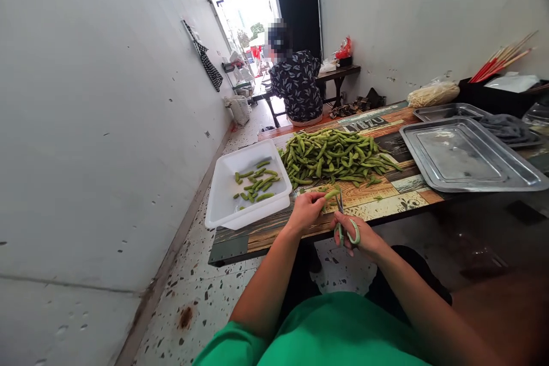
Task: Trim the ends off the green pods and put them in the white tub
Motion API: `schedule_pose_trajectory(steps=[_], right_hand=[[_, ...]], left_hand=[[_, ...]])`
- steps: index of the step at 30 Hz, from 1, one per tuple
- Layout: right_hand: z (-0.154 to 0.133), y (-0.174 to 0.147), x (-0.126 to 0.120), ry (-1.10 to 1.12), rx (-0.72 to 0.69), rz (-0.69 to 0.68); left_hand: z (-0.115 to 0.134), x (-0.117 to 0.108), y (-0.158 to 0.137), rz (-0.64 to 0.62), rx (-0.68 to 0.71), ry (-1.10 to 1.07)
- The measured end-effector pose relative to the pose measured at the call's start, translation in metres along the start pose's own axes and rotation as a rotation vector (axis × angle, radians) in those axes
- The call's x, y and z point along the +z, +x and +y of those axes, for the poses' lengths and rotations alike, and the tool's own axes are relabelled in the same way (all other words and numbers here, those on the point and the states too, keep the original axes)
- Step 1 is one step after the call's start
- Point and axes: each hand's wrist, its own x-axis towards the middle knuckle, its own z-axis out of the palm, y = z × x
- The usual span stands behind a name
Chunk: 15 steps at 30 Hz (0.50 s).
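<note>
Between the fingers of my left hand (307, 210) is a green soybean pod (331, 194), held over the table's front edge. My right hand (358, 234) grips scissors (353, 231) with pale green handles, their blades up against the pod's far end. Just beyond both hands lies a large heap of soybean pods (334, 154). To the left, a white plastic tub (221, 206) contains several loose pods, spread over its bottom.
The patterned wooden table (268, 235) carries a metal tray (461, 154) on the right. Behind it are a black box (489, 97) with red-tipped sticks and a bagged bundle (433, 94). A person (297, 83) sits farther off, back turned. A wall (107, 126) runs along the left.
</note>
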Motion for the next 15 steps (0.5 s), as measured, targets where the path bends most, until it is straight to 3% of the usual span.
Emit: schedule_pose_trajectory(steps=[6, 15], right_hand=[[-0.008, -0.001, 0.001, 0.009, -0.035, 0.018], [0.007, 0.001, 0.002, -0.105, -0.093, 0.101]], left_hand=[[0.009, -0.004, -0.014, -0.101, -0.075, -0.122], [0.017, -0.007, -0.016, -0.156, -0.111, -0.205]])
